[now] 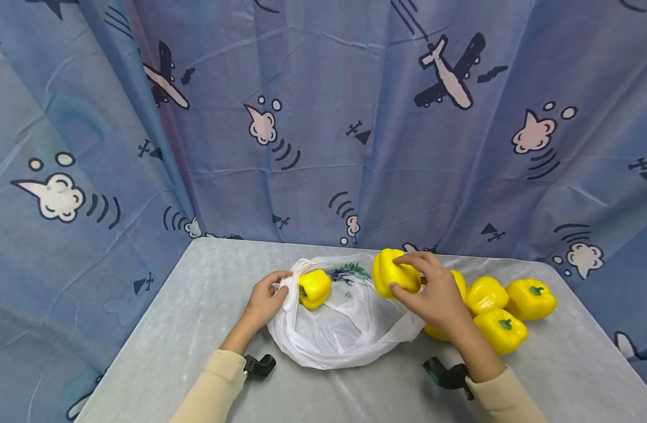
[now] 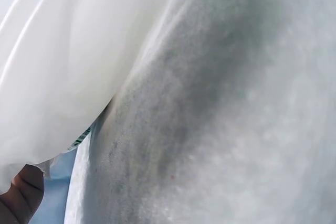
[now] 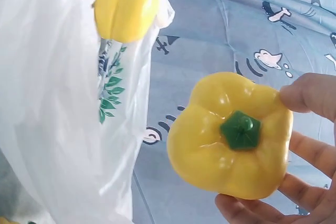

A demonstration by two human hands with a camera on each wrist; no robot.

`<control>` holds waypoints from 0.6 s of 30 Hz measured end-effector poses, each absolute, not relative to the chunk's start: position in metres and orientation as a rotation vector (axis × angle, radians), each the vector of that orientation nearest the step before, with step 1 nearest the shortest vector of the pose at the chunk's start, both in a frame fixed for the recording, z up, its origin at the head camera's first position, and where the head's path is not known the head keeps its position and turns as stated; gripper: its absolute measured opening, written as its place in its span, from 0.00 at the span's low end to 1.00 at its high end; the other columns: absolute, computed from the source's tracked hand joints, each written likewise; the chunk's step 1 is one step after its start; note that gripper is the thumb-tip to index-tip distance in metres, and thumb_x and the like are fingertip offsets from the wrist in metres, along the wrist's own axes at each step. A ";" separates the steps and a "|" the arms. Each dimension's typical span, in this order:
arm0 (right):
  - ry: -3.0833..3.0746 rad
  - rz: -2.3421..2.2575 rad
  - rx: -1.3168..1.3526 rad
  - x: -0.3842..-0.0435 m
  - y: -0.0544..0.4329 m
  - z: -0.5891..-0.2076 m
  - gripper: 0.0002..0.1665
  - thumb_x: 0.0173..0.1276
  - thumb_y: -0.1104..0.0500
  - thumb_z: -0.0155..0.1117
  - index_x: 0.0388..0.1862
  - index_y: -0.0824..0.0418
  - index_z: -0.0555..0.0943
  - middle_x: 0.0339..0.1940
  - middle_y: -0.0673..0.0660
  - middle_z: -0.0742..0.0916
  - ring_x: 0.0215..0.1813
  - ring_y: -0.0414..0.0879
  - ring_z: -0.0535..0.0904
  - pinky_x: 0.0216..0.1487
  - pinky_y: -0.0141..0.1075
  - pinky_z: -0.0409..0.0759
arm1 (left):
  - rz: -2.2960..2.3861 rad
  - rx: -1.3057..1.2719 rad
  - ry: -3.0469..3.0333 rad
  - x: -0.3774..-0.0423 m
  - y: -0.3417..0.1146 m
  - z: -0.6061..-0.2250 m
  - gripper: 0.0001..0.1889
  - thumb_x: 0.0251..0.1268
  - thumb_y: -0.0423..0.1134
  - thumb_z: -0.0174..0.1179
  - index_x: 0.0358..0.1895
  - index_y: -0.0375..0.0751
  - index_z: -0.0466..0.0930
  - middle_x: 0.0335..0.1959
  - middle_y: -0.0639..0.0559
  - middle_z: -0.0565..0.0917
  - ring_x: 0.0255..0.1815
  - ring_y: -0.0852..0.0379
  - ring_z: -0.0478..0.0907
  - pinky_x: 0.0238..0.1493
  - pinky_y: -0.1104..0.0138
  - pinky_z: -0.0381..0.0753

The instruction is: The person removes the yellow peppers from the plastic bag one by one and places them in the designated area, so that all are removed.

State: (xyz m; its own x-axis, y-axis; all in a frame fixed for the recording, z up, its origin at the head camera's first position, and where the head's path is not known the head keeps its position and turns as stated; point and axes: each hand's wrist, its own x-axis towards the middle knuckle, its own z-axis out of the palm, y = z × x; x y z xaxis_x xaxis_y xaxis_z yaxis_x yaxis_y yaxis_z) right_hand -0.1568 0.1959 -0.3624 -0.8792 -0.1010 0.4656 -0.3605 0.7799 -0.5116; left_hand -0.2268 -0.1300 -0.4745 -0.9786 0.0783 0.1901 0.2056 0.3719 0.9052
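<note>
A white plastic bag [image 1: 349,346] lies spread on the table with its mouth facing up. My left hand [image 1: 265,302] pinches the bag's left rim between thumb and fingers. Just inside that rim sits one yellow bell pepper [image 1: 315,289]. Over the bag's right edge my right hand [image 1: 436,291] grips a second yellow bell pepper [image 3: 231,135], whose green stem faces the right wrist camera. In the left wrist view the bag [image 2: 63,66] fills the upper left, and only a little of the left hand [image 2: 23,195] shows.
Several more yellow bell peppers [image 1: 500,330] are grouped on the table to the right, some partly hidden behind the right hand. The grey-white table [image 1: 196,294] ends at the back against a blue curtain [image 1: 312,194] printed with airplanes.
</note>
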 end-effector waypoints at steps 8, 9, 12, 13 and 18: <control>-2.521 0.857 0.336 -0.151 0.207 -0.355 0.25 0.54 0.59 0.73 0.53 0.59 0.81 0.53 0.60 0.79 0.50 0.57 0.78 0.42 0.52 0.83 | -1.670 -0.248 -2.513 -0.226 -0.129 -0.473 0.17 0.63 0.30 0.55 0.55 0.42 0.80 0.47 0.40 0.77 0.15 0.66 0.64 0.17 0.74 0.67; -2.521 0.855 0.333 -0.151 0.209 -0.354 0.25 0.54 0.59 0.72 0.53 0.59 0.81 0.54 0.60 0.79 0.50 0.58 0.78 0.42 0.52 0.82 | -1.666 -0.246 -2.515 -0.226 -0.129 -0.473 0.17 0.63 0.30 0.55 0.55 0.42 0.80 0.47 0.40 0.78 0.15 0.66 0.64 0.17 0.74 0.67; -2.514 0.846 0.320 -0.147 0.216 -0.350 0.25 0.54 0.59 0.72 0.53 0.59 0.81 0.54 0.62 0.79 0.50 0.58 0.78 0.42 0.51 0.81 | -1.661 -0.245 -2.513 -0.226 -0.129 -0.473 0.17 0.62 0.30 0.55 0.55 0.42 0.81 0.47 0.40 0.78 0.14 0.66 0.63 0.17 0.74 0.67; -2.512 0.837 0.314 -0.146 0.218 -0.349 0.25 0.54 0.60 0.73 0.53 0.59 0.81 0.54 0.62 0.79 0.49 0.58 0.78 0.41 0.50 0.81 | -1.661 -0.244 -2.513 -0.226 -0.129 -0.473 0.17 0.62 0.30 0.55 0.55 0.43 0.81 0.47 0.40 0.78 0.14 0.67 0.63 0.17 0.74 0.67; -2.497 0.812 0.281 -0.140 0.233 -0.343 0.25 0.54 0.59 0.73 0.52 0.59 0.81 0.54 0.63 0.79 0.49 0.59 0.78 0.42 0.53 0.80 | -1.668 -0.248 -2.509 -0.227 -0.129 -0.473 0.17 0.62 0.31 0.55 0.55 0.43 0.81 0.47 0.40 0.78 0.14 0.67 0.63 0.17 0.74 0.66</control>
State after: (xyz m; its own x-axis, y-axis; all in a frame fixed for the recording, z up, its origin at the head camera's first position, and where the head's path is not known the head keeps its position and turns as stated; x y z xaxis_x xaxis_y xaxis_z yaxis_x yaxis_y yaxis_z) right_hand -0.1399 0.2328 -0.3434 -0.8558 -0.0407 0.5157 -0.3364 0.8011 -0.4950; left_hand -0.2269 -0.1292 -0.4729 -0.9796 0.0701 0.1885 0.2010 0.3800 0.9029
